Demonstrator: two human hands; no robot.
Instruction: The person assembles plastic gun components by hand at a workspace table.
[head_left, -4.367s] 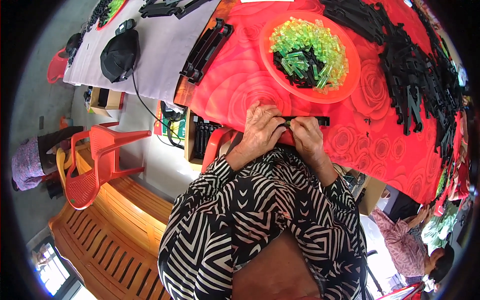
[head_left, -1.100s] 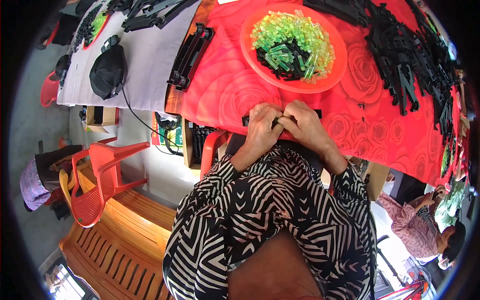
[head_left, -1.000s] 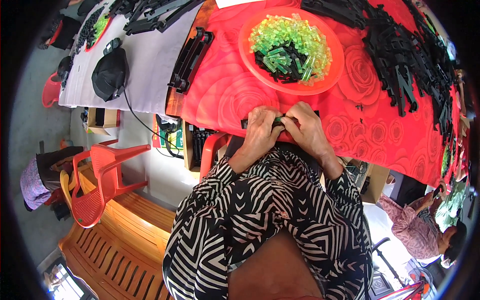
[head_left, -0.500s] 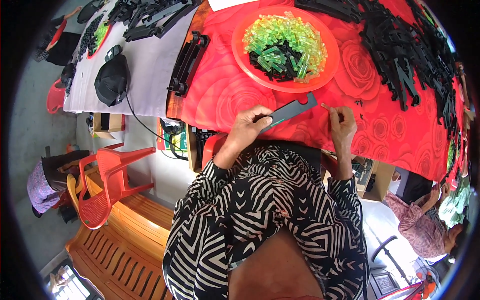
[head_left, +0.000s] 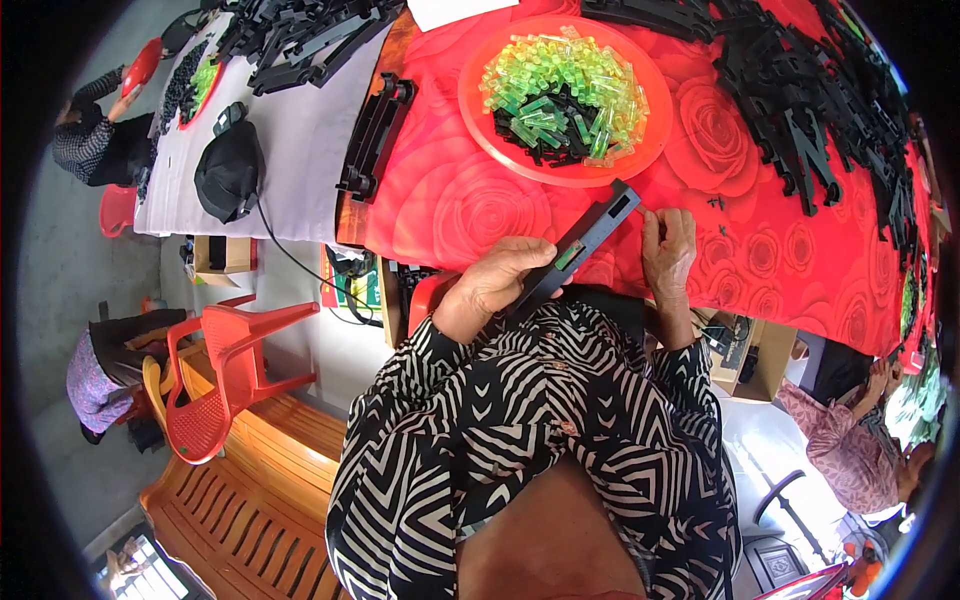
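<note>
The left hand point(head_left: 495, 277) grips the black strip point(head_left: 598, 222) near its lower end, thumb laid along the upper side and fingers closed around the body. The strip is nearer the wearer than the red tray point(head_left: 570, 174), tilted, its far end pointing up to just below the tray's near rim. A green piece point(head_left: 570, 255) sits in a slot ahead of the thumb; a dark rectangular opening lies nearer the far end.

The right hand point(head_left: 670, 250) is located below and right of the tray, just beside the strip's far end. Its thumb and index finger stand narrow, the other fingers curled. Whether they pinch a small part or touch the strip cannot be told.

Change of state: half a second ago the strip showed its broad, notched face; it is now rolled to present the slotted face, and the right hand is closer to it. In judgement, this gives clear access to the slot, and the green piece appears seated.

The tray holds yellow-green pieces point(head_left: 600, 70) around black pieces point(head_left: 572, 103). Right of and below it, small black bits point(head_left: 717, 203) lie on the red cloth point(head_left: 470, 200). A black frame point(head_left: 375, 135) lies left of the tray; a heap of black parts point(head_left: 800, 130) lies right of it.
</note>
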